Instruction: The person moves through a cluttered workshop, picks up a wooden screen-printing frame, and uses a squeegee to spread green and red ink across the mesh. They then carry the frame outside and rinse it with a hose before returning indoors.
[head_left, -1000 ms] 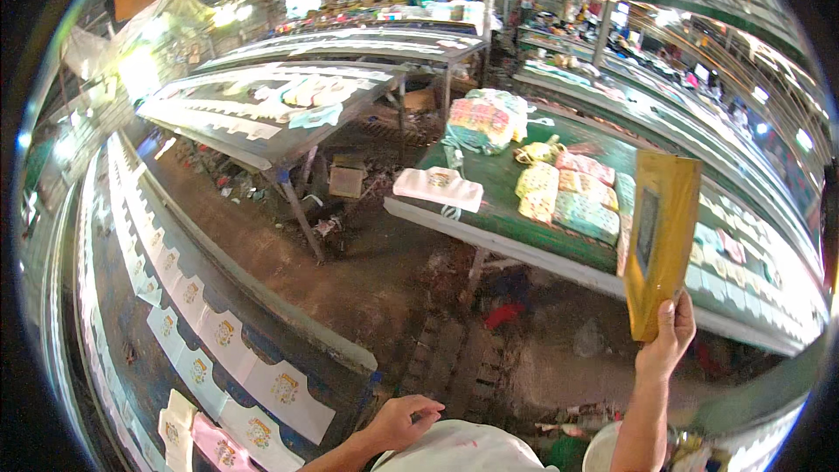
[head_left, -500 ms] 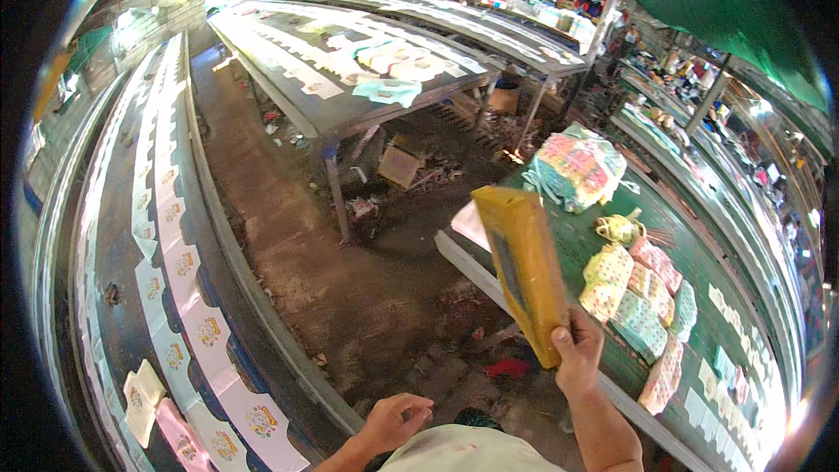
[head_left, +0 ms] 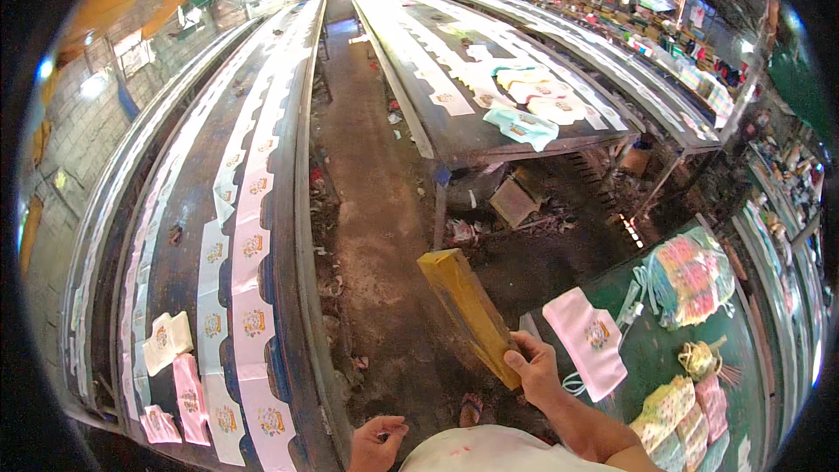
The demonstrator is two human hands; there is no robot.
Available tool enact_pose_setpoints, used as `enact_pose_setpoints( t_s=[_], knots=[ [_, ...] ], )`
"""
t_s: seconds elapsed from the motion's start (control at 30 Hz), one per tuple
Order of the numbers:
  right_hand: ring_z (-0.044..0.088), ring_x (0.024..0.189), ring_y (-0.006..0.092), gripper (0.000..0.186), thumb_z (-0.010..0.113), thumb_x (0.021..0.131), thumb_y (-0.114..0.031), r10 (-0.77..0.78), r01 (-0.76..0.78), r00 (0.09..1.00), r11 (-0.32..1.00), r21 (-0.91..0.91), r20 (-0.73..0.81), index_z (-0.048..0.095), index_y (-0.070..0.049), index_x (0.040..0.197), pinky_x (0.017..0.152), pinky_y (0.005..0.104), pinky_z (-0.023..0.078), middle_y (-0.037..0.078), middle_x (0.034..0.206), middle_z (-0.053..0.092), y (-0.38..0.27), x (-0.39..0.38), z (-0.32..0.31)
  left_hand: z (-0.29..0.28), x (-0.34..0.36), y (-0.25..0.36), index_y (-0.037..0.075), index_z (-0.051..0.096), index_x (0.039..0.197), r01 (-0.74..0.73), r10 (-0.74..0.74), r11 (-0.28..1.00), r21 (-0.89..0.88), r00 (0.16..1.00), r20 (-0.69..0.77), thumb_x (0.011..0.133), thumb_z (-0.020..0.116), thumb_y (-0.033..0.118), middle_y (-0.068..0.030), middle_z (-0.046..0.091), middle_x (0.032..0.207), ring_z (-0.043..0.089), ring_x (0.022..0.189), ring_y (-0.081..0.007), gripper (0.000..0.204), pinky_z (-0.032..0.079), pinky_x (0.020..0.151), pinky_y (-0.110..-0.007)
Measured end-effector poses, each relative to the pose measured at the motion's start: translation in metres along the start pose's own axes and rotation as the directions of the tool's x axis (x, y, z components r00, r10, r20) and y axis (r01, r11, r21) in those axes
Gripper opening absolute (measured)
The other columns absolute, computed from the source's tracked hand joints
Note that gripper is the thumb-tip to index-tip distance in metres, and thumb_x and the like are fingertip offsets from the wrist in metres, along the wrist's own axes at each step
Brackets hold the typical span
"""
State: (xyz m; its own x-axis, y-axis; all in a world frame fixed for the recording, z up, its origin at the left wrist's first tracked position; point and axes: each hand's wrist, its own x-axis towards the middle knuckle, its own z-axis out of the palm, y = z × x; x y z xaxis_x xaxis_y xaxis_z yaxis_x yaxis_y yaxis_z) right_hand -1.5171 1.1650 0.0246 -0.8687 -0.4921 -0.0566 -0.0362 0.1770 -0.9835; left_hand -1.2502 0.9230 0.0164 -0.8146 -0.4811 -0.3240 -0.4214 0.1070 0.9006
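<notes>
My right hand (head_left: pixel 535 369) grips one end of a yellow screen-printing frame (head_left: pixel 468 313), thumb on the near side. The frame is seen almost edge-on and slants up and to the left over the aisle floor. Its mesh is mostly hidden at this angle. Low in the picture, my left hand (head_left: pixel 378 439) hangs with loosely bent fingers and holds nothing. Just right of the frame, a pink printed cloth piece (head_left: pixel 587 341) lies on the green table (head_left: pixel 594 284). To my left, rows of printed cloth pieces (head_left: pixel 253 323) are laid along a long dark table (head_left: pixel 301 297).
A bundle of colourful cloth (head_left: pixel 690 275) and stacks of patterned pieces (head_left: pixel 671 411) lie on the green table. Ahead stands another long table (head_left: pixel 472 144) with cloth on it. A carton (head_left: pixel 514 201) sits beneath it. The brown aisle floor (head_left: pixel 367 201) runs between the tables.
My view has turned left, bringing more of the left table and aisle into sight. The frame has been lowered and tilted further left, still in my right hand. The pink cloth piece now shows fully.
</notes>
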Motion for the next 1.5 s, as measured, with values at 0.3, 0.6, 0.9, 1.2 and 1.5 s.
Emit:
enact_pose_setpoints(
  t_s=[0.3, 0.6, 0.9, 1.2, 1.5],
  knots=[
    [0.068, 0.107, 0.0134, 0.034, 0.077, 0.106, -0.018, -0.192, 0.181, 0.981, 0.946, 0.269, 0.014, 0.073, 0.002, 0.133, 0.092, 0.0310, 0.057, 0.004, 0.116, 0.073, 0.009, 0.125, -0.060, 0.071, 0.086, 0.038, 0.000, 0.080, 0.127, -0.066, 0.065, 0.991, -0.117, 0.998, -0.015, 0.100, 0.080, 0.007, -0.0119, 0.083, 0.121, 0.077, 0.111, -0.0219, 0.027, 0.061, 0.101, -0.042],
    [0.068, 0.110, 0.0155, 0.035, 0.083, 0.100, -0.020, -0.178, 0.231, 0.950, 0.954, 0.192, -0.258, 0.076, 0.001, 0.127, 0.101, 0.0347, 0.053, 0.006, 0.115, 0.075, 0.038, 0.256, -0.109, 0.068, 0.299, 0.082, -0.001, 0.080, 0.117, -0.372, 0.301, 0.914, 0.165, 0.891, 0.339, 0.099, 0.083, 0.004, -0.0132, 0.084, 0.109, 0.080, 0.106, -0.0200, 0.019, 0.065, 0.095, -0.037],
    [0.069, 0.107, 0.0143, 0.033, 0.079, 0.099, -0.012, 0.194, -0.025, 0.714, 0.967, 0.252, -0.673, 0.076, 0.003, 0.128, 0.100, 0.0330, 0.055, 0.006, 0.116, 0.078, 0.078, 0.355, -0.096, 0.066, 0.555, 0.170, 0.002, 0.081, 0.119, -0.550, 0.364, 0.819, 0.164, 0.719, 0.593, 0.096, 0.081, 0.003, -0.0169, 0.082, 0.108, 0.082, 0.098, -0.0288, 0.023, 0.065, 0.084, -0.038],
    [0.072, 0.093, 0.0178, 0.036, 0.077, 0.105, -0.011, 0.251, 0.003, 0.484, 0.958, 0.288, -0.838, 0.072, 0.008, 0.135, 0.082, 0.0371, 0.059, 0.011, 0.110, 0.078, 0.108, 0.367, -0.129, 0.169, 0.687, 0.231, 0.006, 0.081, 0.117, -0.703, 0.458, 0.711, 0.018, 0.481, 0.748, 0.099, 0.081, 0.014, -0.0141, 0.083, 0.109, 0.080, 0.100, -0.0299, 0.021, 0.063, 0.089, -0.042],
    [0.071, 0.097, 0.0167, 0.037, 0.080, 0.104, -0.016, 0.428, 0.098, 0.294, 0.876, 0.472, -0.855, 0.074, 0.006, 0.133, 0.084, 0.0355, 0.059, 0.009, 0.111, 0.078, 0.148, 0.411, -0.290, 0.379, 0.709, 0.327, 0.004, 0.081, 0.114, -0.843, 0.373, 0.497, -0.204, -0.005, 0.928, 0.097, 0.081, 0.009, -0.0155, 0.083, 0.106, 0.081, 0.097, -0.0340, 0.018, 0.064, 0.086, -0.043]
  ],
)
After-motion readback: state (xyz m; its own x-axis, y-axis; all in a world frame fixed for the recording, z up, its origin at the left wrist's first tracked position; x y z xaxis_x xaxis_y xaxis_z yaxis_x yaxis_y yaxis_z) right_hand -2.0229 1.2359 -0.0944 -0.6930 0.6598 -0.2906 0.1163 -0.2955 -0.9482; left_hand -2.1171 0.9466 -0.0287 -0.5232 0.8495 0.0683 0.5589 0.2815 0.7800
